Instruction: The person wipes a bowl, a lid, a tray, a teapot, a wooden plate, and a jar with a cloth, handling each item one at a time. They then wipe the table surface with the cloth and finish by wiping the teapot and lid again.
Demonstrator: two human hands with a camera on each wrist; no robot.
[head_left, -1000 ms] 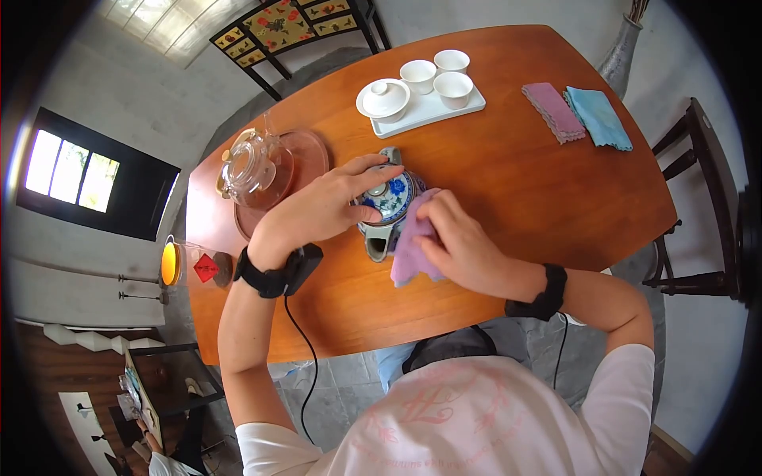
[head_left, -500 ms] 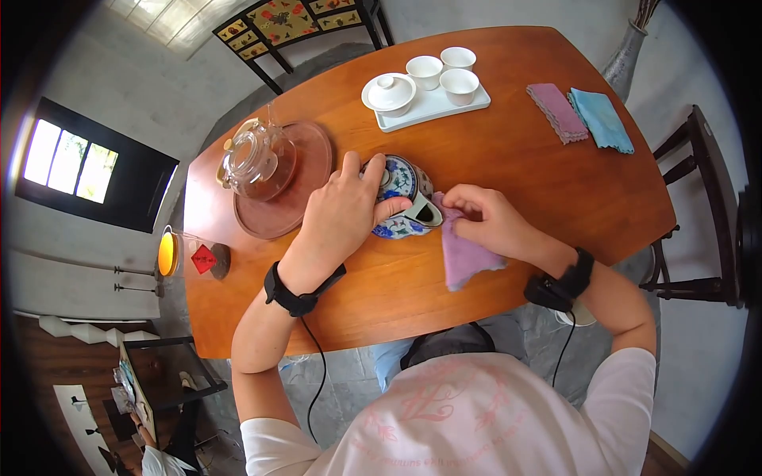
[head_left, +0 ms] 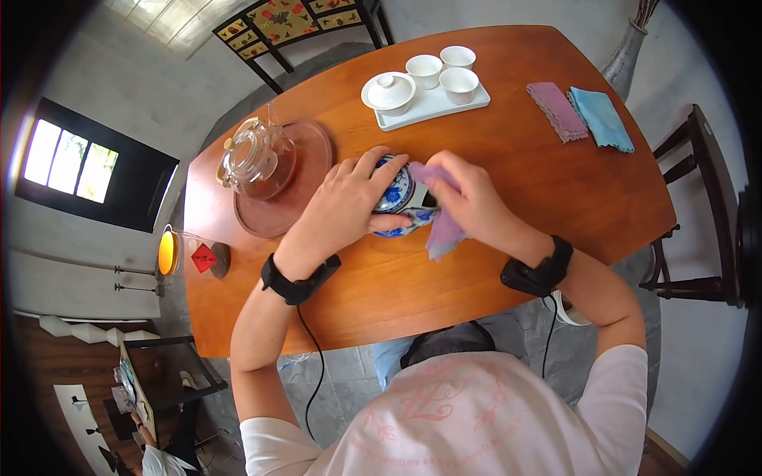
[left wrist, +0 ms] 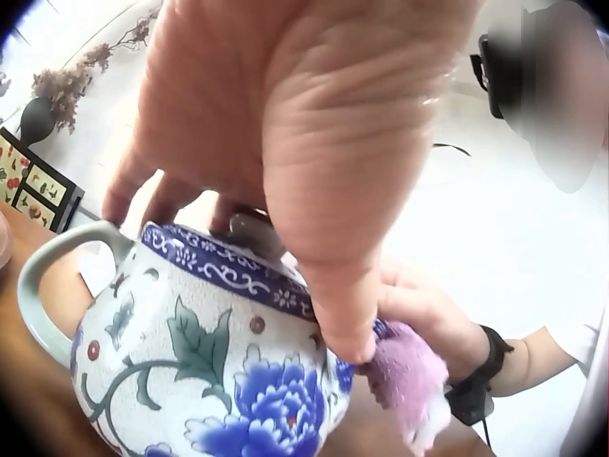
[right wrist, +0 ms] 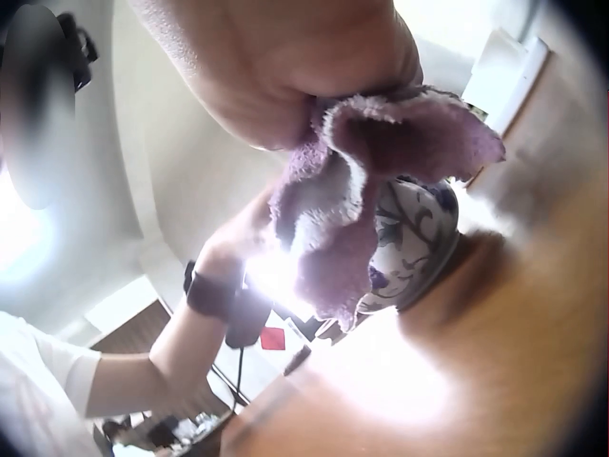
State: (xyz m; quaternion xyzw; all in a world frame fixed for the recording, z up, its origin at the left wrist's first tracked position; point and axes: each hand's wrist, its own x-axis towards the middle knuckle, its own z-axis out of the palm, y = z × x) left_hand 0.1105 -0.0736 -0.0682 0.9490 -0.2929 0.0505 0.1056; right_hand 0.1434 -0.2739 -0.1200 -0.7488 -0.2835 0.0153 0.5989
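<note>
A blue-and-white flowered teapot stands on the table, its spout turned toward the right hand. My left hand grips it from above, fingers across the lid and thumb down the side near the spout. The grey-green handle shows in the left wrist view. In my right hand is a bunched pink-purple cloth, pinched between thumb and fingers. The cloth lies against the spout and hides most of it; its loose end hangs below the hand.
Beyond the teapot, a white tray carries a lidded bowl and three cups. A glass teapot sits on a round brown tray at left. Folded pink and blue cloths lie at far right.
The teapot has turned, its spout swinging from the person's side to the right. The right hand drew the cloth away rightward, then brought it back onto the spout. The left hand shifted its hold.
</note>
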